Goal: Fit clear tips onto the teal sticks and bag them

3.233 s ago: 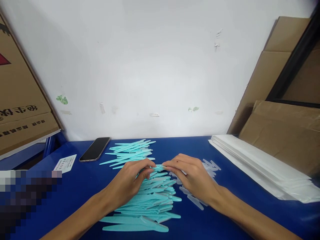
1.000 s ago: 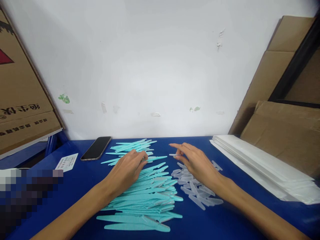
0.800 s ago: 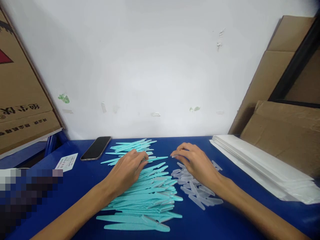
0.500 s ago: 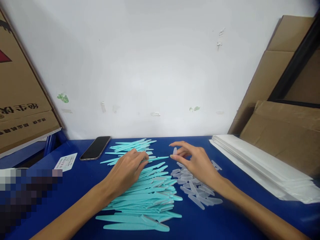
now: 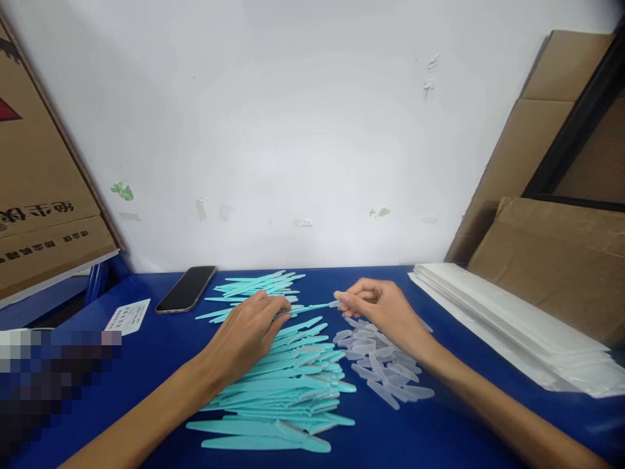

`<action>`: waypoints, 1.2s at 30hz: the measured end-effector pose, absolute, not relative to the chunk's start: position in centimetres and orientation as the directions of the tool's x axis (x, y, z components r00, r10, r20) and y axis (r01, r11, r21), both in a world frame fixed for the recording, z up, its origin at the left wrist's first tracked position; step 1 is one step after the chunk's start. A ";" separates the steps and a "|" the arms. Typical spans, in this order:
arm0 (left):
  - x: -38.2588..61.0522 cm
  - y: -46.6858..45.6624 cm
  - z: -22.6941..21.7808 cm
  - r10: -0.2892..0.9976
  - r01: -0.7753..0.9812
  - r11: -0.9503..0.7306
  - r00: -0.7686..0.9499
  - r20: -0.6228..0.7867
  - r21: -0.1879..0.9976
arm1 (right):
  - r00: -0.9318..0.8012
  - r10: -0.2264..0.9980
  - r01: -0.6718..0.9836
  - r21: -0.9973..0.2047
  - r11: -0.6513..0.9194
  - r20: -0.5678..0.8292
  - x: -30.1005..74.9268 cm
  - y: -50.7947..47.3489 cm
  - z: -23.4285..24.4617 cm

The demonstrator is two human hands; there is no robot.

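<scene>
A turquoise eyebrow razor (image 5: 312,307) is pinched by its handle in my left hand (image 5: 254,329), its head pointing right. My right hand (image 5: 383,309) pinches a small translucent blade cap (image 5: 334,303) between thumb and fingers, and the cap meets the razor's tip; how far it sits over the blade I cannot tell. Below my left hand lies a thick pile of turquoise razors (image 5: 288,384), with a smaller pile (image 5: 258,284) behind it. Loose translucent caps (image 5: 385,371) are heaped under and in front of my right hand.
A phone (image 5: 186,289) and a white printed card (image 5: 127,316) lie on the blue table (image 5: 161,365) at left. White flat bags (image 5: 508,326) are stacked at right. Cardboard boxes (image 5: 49,163) and folded cardboard (image 5: 551,260) flank the table before a white wall (image 5: 312,130).
My right hand has brought the cap down to the razor's tip, and its fingers have closed in. My left hand stays in nearly the same place, holding the razor.
</scene>
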State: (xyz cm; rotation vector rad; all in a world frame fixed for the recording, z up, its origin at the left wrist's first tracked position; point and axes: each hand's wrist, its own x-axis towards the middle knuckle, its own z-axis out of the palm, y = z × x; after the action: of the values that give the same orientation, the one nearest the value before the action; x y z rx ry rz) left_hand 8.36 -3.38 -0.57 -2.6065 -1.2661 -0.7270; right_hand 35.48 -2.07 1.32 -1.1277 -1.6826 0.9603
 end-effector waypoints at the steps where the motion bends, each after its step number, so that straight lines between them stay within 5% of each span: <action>1: 8.4 -3.4 -0.6 0.697 0.771 -0.633 0.526 0.488 0.072 | -0.207 0.944 0.292 -0.905 0.308 0.255 35.4 -2.1 1.2; 13: 8.5 -3.6 -0.4 0.705 0.764 -0.635 0.510 0.493 0.118 | -0.159 0.917 0.244 -0.886 0.395 0.365 35.0 -2.5 0.7; 36: 9.4 -4.6 -0.3 0.557 0.600 -0.775 0.500 0.664 0.198 | -0.245 0.912 0.147 -0.917 0.370 0.329 34.0 -3.4 0.4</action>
State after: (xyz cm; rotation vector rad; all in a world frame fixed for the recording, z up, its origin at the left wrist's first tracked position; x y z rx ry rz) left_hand 9.39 -4.59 -0.31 -2.6693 -1.0305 -1.1483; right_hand 33.96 -3.36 0.36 -0.9548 -1.6592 0.9857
